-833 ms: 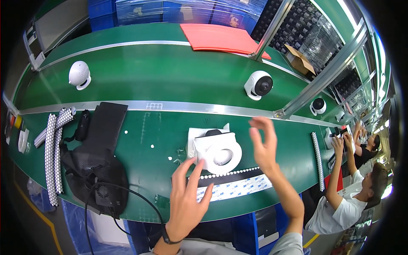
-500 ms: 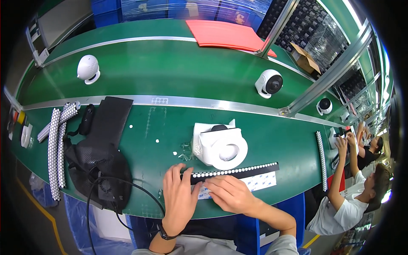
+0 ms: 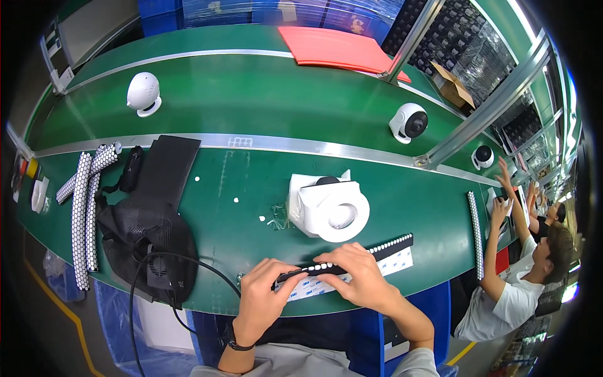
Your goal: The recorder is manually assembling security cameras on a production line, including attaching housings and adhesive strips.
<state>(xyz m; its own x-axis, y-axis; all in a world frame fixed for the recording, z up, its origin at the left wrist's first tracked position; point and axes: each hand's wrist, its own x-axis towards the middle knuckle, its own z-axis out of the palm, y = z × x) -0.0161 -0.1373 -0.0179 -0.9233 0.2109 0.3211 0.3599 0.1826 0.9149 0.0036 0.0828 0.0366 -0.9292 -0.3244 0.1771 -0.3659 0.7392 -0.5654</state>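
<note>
Both hands grip a long black strip (image 3: pixel 381 250) carrying a row of white round pads. My left hand (image 3: pixel 264 289) pinches its left end between thumb and fingers. Farther along, my right hand (image 3: pixel 359 271) holds it with the thumb in front and the fingers behind. The held part is raised and tilted. Beneath the strip, partly covered by my hands, lies a white sheet with small blue print (image 3: pixel 397 259). Just beyond the strip stands a white device with a ring-shaped base (image 3: pixel 339 215), on its side against a white block.
At left lie a black mesh bag (image 3: pixel 141 235) with a cable, a black flat panel (image 3: pixel 164 169) and several dotted rolls (image 3: pixel 80 220). White cameras (image 3: pixel 144 93) stand on the green belt (image 3: pixel 264 94) behind. Red sheets (image 3: pixel 336 49) lie farther back. A co-worker (image 3: pixel 512 292) sits at right.
My right hand has shifted right and up along the strip, and the strip's left part has been lifted and tilted. The cameras on the belt have moved right. A co-worker's arm has reached up.
</note>
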